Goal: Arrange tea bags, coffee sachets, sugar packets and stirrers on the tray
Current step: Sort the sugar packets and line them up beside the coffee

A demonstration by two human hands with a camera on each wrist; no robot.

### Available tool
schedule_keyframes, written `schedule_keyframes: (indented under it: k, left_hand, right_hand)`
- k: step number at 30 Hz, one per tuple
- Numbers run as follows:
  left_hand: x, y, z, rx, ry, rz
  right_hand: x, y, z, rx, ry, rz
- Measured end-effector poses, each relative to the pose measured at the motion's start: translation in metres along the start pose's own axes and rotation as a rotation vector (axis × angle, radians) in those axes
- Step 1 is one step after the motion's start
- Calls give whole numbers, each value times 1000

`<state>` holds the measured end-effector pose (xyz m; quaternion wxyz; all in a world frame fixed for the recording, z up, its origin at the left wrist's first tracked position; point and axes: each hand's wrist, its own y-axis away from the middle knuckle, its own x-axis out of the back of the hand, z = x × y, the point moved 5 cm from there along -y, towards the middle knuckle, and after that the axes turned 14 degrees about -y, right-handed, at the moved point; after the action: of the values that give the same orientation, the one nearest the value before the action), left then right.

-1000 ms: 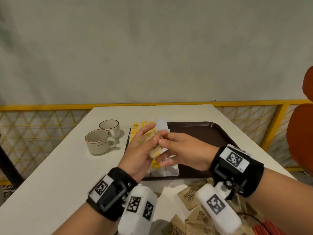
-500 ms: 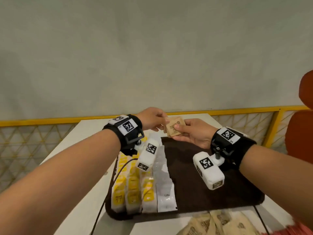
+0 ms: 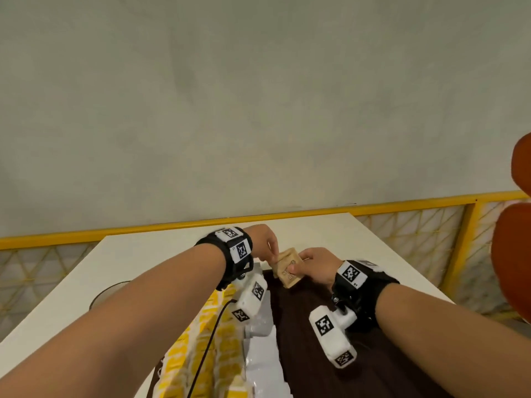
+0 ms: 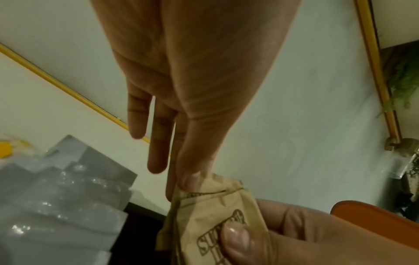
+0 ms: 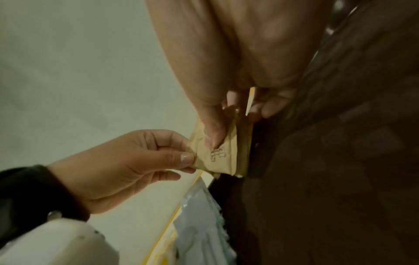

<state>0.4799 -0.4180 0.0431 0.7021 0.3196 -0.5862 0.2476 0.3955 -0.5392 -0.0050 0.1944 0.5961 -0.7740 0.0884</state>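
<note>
Both hands on a small stack of brown sugar packets [image 3: 288, 267], mid-frame in the head view, just over the far end of the dark tray [image 3: 310, 340]. My right hand [image 3: 316, 267] grips the stack w/ thumb on top, left hand [image 3: 265, 244] pinches its corner. Yellow sachets [image 3: 201, 349] and white packets [image 3: 263, 360] lie in rows on the tray, lower left.

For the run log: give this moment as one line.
left hand: pinches top brown packet | right hand: grips brown packets | place: over tray far end | rows: yellow, white laid
</note>
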Motion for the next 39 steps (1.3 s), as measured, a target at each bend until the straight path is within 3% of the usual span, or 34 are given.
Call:
schedule_keyframes:
  k: [12, 19, 30, 39]
  left_hand:
    - [-16, -19, -13, 19, -107, 19]
    - [-17, -21, -18, 42, -101, 24]
    - [-16, -19, -18, 39, -108, 30]
    - [-13, -14, -18, 42, -74, 67]
  right_hand:
    - [-5, -8, 21, -7, 125, 68]
    - [-6, 3, 13, -29, 19, -23]
    - [-12, 5, 15, -21, 147, 69]
    - [-19, 7, 20, -50, -11, 45]
